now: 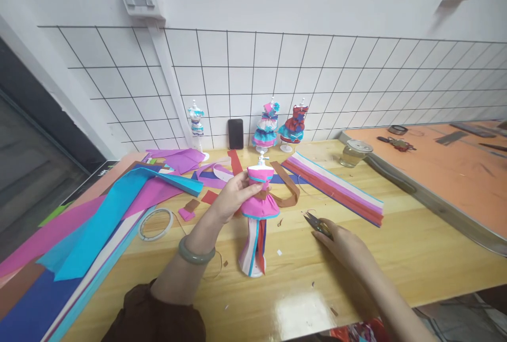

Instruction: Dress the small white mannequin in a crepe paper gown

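**Pink-skirted form (261,206) pinched at the waist, snips (321,227) held low**

The form is stood upright on the table (289,300), at the fingertips of the left hand (232,195); its waist is pinched between thumb and fingers. By the right hand (344,237) the snips are gripped, fingers closed round the handles, with the blades pointed forward and apart from the form.

For what seems to be the fitting and trimming of the dress, the waist is best pinched lightly, so that the cloth is not creased, and the foot is best left flat. The blades should be brought in from the right hand's side, clear of the left fingertips. Care should be taken that the brown strip (293,198), just right of the left hand, is not nipped by mistake.

Four dressed forms are counted: one held, and three others (264,139) beyond the left hand, by the wall. One phone (236,134) is stood among these. One glass jar (354,156) and one striped band (336,190) are found beyond the right hand. One white ring (171,222) is laid left of the left hand; one bangle (197,253) is worn on that wrist. Farther left, overlapping strips (114,215) cannot be counted surely.
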A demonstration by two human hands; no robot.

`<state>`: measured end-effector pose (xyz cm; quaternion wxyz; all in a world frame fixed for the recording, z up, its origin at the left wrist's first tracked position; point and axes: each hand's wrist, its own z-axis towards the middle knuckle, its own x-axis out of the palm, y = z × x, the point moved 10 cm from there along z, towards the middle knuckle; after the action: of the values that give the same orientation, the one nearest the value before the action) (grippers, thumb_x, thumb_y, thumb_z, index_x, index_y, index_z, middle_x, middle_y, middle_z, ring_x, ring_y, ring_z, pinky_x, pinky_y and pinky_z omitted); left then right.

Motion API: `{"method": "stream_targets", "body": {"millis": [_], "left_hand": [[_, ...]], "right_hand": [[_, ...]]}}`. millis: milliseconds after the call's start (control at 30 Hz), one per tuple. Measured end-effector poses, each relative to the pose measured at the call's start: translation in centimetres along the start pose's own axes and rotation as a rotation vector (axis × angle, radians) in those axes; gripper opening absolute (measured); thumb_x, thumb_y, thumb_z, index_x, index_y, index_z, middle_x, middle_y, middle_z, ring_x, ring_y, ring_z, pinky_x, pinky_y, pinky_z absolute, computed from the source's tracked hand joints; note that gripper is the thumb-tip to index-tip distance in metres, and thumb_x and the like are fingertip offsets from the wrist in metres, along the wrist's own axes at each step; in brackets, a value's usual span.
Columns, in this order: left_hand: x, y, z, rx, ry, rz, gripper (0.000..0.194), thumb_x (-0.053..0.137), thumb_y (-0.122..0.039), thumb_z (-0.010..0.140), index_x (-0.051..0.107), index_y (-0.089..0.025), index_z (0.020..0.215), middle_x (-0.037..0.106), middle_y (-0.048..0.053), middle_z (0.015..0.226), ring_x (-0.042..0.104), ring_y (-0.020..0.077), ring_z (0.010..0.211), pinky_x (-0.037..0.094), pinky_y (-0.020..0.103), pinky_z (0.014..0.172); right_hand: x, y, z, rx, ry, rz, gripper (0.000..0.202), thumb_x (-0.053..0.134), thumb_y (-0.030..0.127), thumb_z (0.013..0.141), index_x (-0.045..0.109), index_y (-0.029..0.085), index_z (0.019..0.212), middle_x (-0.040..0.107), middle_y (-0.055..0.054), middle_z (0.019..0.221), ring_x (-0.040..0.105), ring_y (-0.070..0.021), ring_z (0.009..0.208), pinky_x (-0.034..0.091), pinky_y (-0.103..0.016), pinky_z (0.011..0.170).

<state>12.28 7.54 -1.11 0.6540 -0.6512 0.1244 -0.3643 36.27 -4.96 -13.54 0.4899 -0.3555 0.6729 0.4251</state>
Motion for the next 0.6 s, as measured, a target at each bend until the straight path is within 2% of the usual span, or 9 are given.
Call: {"method": "stream_targets", "body": {"millis": [100, 200, 300, 333, 433, 500, 600], "left_hand": [[0.0, 0.1, -0.2, -0.021, -0.007, 0.022, 0.041, 0.073, -0.026, 0.074, 0.057, -0.013, 0.11, 0.068, 0.012, 0.107, 0.066, 0.0217, 0.099, 0.049, 0.033, 0.089], [0.1, 0.0, -0.3, -0.028, -0.009, 0.042, 0.041, 0.074, -0.026, 0.073, 0.058, -0.014, 0.108, 0.068, 0.012, 0.108, 0.065, 0.0224, 0.101, 0.049, 0.033, 0.088], [0.5, -0.2, -0.4, -0.022, -0.003, 0.057, 0.04, 0.074, -0.026, 0.072, 0.059, -0.014, 0.107, 0.067, 0.012, 0.111, 0.063, 0.0231, 0.104, 0.048, 0.034, 0.089], [0.6, -0.3, -0.4, -0.022, 0.001, 0.063, 0.039, 0.074, -0.026, 0.073, 0.06, -0.014, 0.107, 0.067, 0.012, 0.11, 0.063, 0.023, 0.105, 0.048, 0.034, 0.089], [0.9, -0.4, -0.5, -0.019, 0.011, 0.086, 0.038, 0.073, -0.026, 0.073, 0.06, -0.014, 0.106, 0.068, 0.011, 0.106, 0.064, 0.0226, 0.103, 0.048, 0.033, 0.089], [1.1, -0.5, -0.5, -0.009, 0.022, 0.086, 0.037, 0.074, -0.026, 0.073, 0.06, -0.015, 0.106, 0.068, 0.01, 0.106, 0.064, 0.022, 0.101, 0.048, 0.033, 0.088], [1.4, -0.6, -0.6, -0.001, 0.042, 0.072, 0.038, 0.075, -0.026, 0.072, 0.061, -0.015, 0.105, 0.068, 0.009, 0.105, 0.064, 0.0208, 0.098, 0.048, 0.032, 0.087]], "right_hand": [[-1.1, 1.1, -0.2, -0.03, -0.048, -0.111, 0.042, 0.044, 0.043, 0.089, 0.06, 0.018, 0.118, 0.068, -0.017, 0.093, 0.066, -0.0318, 0.087, 0.047, -0.038, 0.072], [-3.8, 3.6, -0.7, -0.109, -0.184, -0.074, 0.033, 0.049, 0.038, 0.088, 0.066, 0.018, 0.108, 0.067, -0.016, 0.089, 0.063, -0.0322, 0.091, 0.046, -0.04, 0.076], [-7.9, 8.2, -2.2, -0.325, -0.313, 0.322, 0.029, 0.049, 0.041, 0.089, 0.067, 0.018, 0.094, 0.067, -0.012, 0.094, 0.061, -0.0258, 0.092, 0.045, -0.036, 0.081], [-9.2, 9.6, -2.9, -0.383, -0.334, 0.459, 0.029, 0.049, 0.043, 0.089, 0.066, 0.019, 0.087, 0.067, -0.01, 0.09, 0.061, -0.0235, 0.087, 0.045, -0.034, 0.077], [-11.9, 13.6, -4.2, -0.468, -0.316, 0.69, 0.03, 0.051, 0.044, 0.089, 0.063, 0.02, 0.075, 0.064, -0.004, 0.074, 0.055, -0.0174, 0.071, 0.042, -0.029, 0.067], [-12.5, 15.8, -4.4, -0.491, -0.258, 0.763, 0.03, 0.054, 0.043, 0.088, 0.062, 0.019, 0.071, 0.062, -0.003, 0.071, 0.052, -0.0153, 0.067, 0.04, -0.028, 0.063], [-12.2, 17.4, -4.0, -0.475, -0.187, 0.844, 0.028, 0.057, 0.042, 0.085, 0.062, 0.018, 0.071, 0.061, -0.002, 0.069, 0.05, -0.014, 0.065, 0.038, -0.026, 0.06]]}}
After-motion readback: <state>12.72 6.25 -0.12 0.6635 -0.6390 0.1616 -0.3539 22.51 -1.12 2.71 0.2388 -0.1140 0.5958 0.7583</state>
